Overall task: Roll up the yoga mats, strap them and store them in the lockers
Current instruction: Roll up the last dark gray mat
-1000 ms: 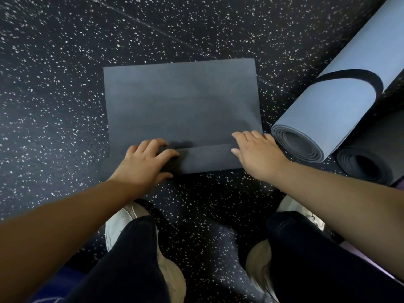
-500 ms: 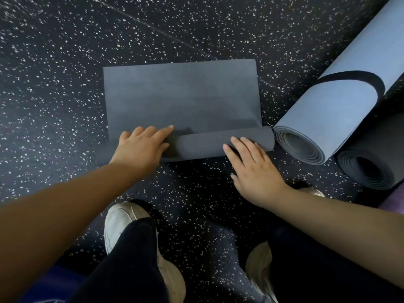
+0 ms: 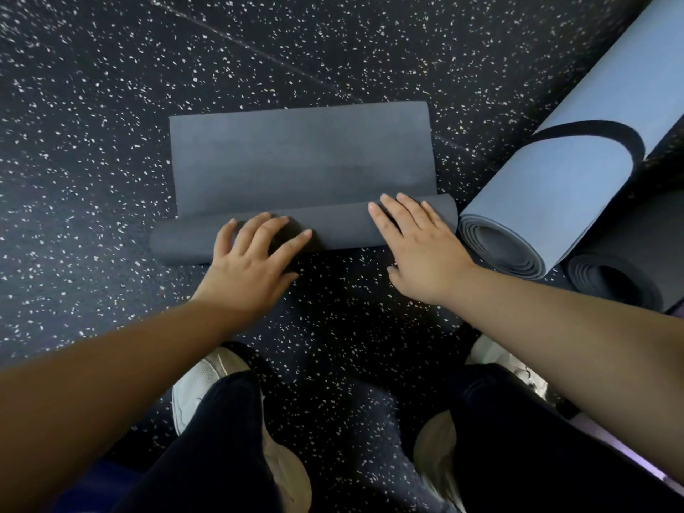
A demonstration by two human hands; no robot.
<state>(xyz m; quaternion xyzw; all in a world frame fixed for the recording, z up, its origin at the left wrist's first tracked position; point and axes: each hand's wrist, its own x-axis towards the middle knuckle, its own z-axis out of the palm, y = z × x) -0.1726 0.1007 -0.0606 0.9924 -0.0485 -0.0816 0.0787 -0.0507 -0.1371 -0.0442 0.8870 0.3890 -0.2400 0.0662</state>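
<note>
Starting at the bottom of the frame: two legs in dark trousers (image 3: 207, 449) and white shoes (image 3: 196, 386) stand on the speckled black floor (image 3: 92, 142). Both bare forearms reach up the frame from the lower corners.

Left hand (image 3: 251, 261), centre-left: fingers spread and nearly straight, laid flat over the rolled part of the grey yoga mat (image 3: 299, 157), thumb down the near side of the roll. It presses the roll and does not clasp it.

Right hand (image 3: 418, 246), centre-right: fingers straight and close together, resting on top of the same roll near its right end, thumb tucked at the near side. Again flat contact, no grip.

The grey mat lies mid-frame. Its near portion is wound into a narrow roll running left to right; the remaining flat sheet extends toward the upper centre.

Right of the frame: a rolled blue mat (image 3: 562, 194) lies diagonally, its coiled end just beside the grey roll's right end, with a dark strap (image 3: 607, 131) around it. A dark rolled mat (image 3: 622, 279) lies at its lower right side.
</note>
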